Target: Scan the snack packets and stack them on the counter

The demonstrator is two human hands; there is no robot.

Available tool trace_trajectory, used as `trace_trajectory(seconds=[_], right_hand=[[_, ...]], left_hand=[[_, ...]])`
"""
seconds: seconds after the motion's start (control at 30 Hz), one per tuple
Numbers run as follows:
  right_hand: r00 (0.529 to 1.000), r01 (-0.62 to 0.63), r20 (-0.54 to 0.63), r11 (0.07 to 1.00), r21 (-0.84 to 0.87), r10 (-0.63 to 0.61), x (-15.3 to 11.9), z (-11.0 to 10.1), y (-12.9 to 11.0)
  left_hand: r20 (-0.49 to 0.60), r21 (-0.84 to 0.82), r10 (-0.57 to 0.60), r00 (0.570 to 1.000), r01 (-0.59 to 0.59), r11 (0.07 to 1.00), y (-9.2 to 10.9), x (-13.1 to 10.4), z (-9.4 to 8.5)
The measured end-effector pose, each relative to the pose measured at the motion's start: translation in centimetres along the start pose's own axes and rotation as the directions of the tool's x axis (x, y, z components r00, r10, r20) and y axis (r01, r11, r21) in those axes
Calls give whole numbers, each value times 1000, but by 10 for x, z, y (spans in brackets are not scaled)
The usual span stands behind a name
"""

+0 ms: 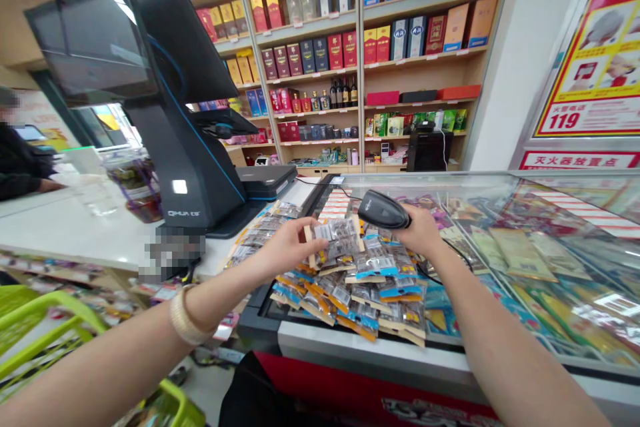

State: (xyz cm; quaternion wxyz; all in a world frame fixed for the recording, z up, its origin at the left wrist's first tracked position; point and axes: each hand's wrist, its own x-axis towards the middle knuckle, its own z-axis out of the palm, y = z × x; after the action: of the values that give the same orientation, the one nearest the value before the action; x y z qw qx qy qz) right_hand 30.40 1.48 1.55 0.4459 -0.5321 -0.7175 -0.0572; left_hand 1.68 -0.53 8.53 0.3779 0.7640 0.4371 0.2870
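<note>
My left hand [295,245] grips a small clear snack packet [340,239] by its left edge, its printed label facing up. My right hand [417,230] is wrapped round the handle of a black barcode scanner [383,210], whose head points left above the packet. Beneath both hands spreads a heap of similar packets [370,293] with blue, orange and cream edges, lying on the glass top of a chest freezer [360,343]. The fingers of my right hand are partly hidden behind the scanner.
A checkout terminal [195,147] stands on the white counter [90,233] at left, near several plastic jars [133,180]. Lime-green baskets [55,320] sit at lower left. Shelves [310,33] of boxed bottles line the back wall. Another person [23,153] is at far left.
</note>
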Motion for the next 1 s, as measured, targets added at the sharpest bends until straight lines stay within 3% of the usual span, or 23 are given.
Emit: trace_trajectory(seconds=[0.07, 0.17, 0.4, 0.7, 0.87, 1.0], right_hand=[[1000, 2, -19, 999, 45, -1, 0, 0, 0], [1000, 12, -7, 995, 100, -11, 1, -1, -2], [985, 87, 128, 979, 183, -112, 3, -3, -16], [978, 95, 166, 981, 168, -123, 2, -2, -19], [989, 79, 115, 988, 132, -95, 2, -3, -17], [993, 62, 93, 994, 94, -71, 1, -1, -14]], left_hand=[[-85, -120, -32, 996, 22, 993, 0, 3, -9], [-150, -164, -75, 986, 50, 985, -1, 9, -21], [-173, -144, -55, 983, 30, 989, -1, 14, -27], [-183, -149, -64, 981, 36, 988, -3, 15, -30], [-294, -237, -129, 947, 59, 970, -25, 10, -61], [-400, -192, -255, 880, 192, 962, -66, 1, -94]])
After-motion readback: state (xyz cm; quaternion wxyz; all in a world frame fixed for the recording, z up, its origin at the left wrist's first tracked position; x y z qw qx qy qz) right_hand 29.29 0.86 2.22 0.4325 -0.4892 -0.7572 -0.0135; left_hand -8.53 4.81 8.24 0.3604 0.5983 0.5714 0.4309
